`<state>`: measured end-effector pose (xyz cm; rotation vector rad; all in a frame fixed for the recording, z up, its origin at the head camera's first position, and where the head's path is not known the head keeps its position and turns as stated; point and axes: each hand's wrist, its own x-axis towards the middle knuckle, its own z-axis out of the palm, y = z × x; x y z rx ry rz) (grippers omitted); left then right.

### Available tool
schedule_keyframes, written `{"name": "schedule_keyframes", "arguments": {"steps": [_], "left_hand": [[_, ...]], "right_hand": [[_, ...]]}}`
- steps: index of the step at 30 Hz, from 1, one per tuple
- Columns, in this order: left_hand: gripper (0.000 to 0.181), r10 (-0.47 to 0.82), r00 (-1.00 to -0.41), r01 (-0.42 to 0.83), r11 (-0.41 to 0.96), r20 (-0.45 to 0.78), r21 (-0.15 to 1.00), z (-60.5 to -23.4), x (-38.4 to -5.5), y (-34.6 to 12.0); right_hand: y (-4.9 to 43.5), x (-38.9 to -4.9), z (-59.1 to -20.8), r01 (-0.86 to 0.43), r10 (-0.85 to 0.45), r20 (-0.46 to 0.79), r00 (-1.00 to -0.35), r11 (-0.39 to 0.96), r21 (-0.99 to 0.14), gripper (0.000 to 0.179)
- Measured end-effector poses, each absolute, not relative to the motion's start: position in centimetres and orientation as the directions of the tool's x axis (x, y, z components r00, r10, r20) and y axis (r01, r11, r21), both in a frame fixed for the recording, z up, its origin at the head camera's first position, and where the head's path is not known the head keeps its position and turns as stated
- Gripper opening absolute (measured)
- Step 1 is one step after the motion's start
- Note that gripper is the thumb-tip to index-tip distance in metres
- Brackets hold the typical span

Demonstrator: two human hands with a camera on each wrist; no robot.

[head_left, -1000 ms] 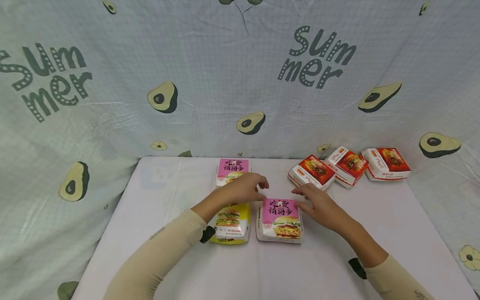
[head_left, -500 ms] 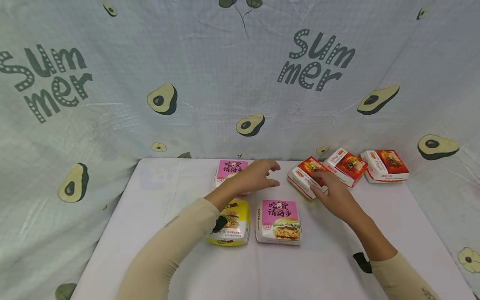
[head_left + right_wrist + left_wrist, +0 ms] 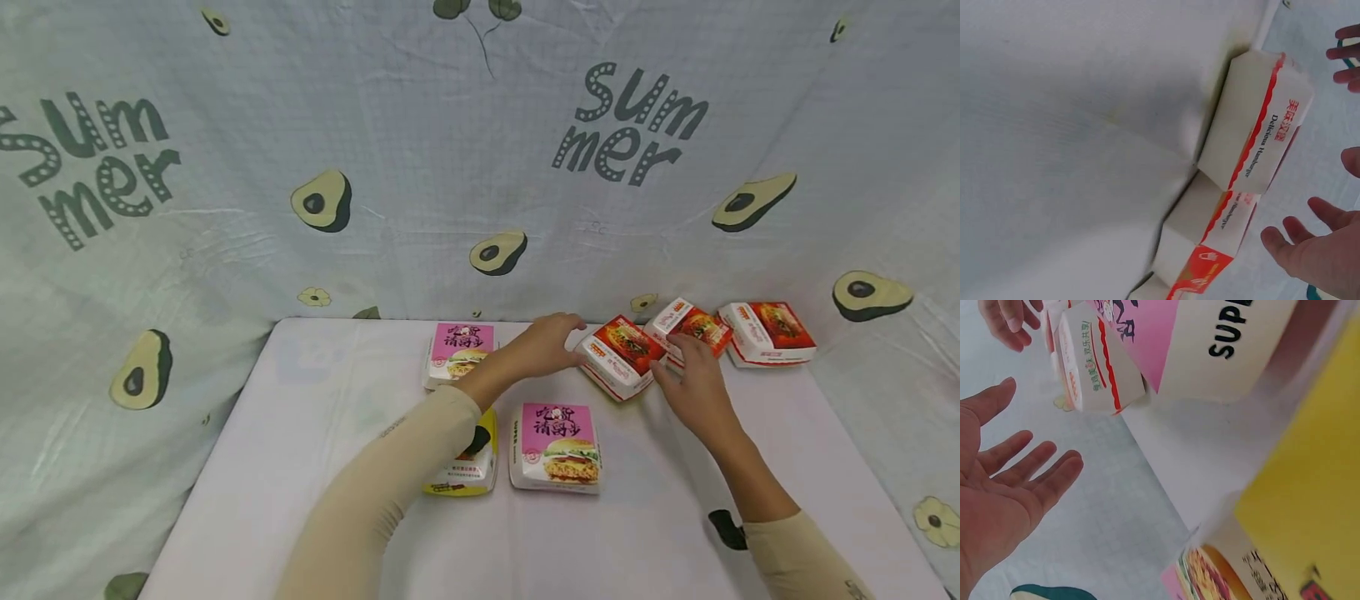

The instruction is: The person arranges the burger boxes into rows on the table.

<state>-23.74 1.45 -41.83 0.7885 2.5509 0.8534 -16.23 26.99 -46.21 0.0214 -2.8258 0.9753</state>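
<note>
My left hand [image 3: 546, 343] reaches over the table with fingers spread, its fingertips right at the left corner of a red and white hamburger box [image 3: 618, 358]. On that box's other side is my right hand [image 3: 697, 383], thumb by the box's right edge and fingers overlapping a second red hamburger box [image 3: 678, 321] behind. In the left wrist view my left hand [image 3: 1016, 481] shows loose, extended fingers with nothing in them. The right wrist view shows my right hand [image 3: 1322, 244] likewise relaxed, beside the row of hamburger boxes [image 3: 1244, 125].
A third red hamburger box [image 3: 768, 333] sits at the back right. One pink burger box [image 3: 557, 450] lies front centre, another pink box [image 3: 453, 350] behind to the left. A yellow burger box [image 3: 461, 479] is partly hidden under my left forearm. A patterned cloth [image 3: 420, 167] hangs behind the table.
Both hands have left the front pink box. The left hand has moved right and back to the nearest red box; the right hand has moved back and right, across that box.
</note>
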Motion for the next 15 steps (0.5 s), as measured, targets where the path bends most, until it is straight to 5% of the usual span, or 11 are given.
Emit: {"name": "schedule_keyframes", "arguments": {"steps": [8,15], "left_hand": [[0.061,0.548,-0.820,0.362,0.719,-0.164,0.593,-43.5,-24.6,3.7],[0.059,0.519,-0.830,0.331,0.756,-0.207,0.565,-44.2,-25.0,5.2]], "right_hand": [[27.5,-17.0,-47.4,0.113,0.089,-0.070,-0.994,0.775,-0.621,0.078],[27.2,-17.0,-48.1,0.150,0.102,-0.112,-0.988,0.775,-0.614,0.086]]}}
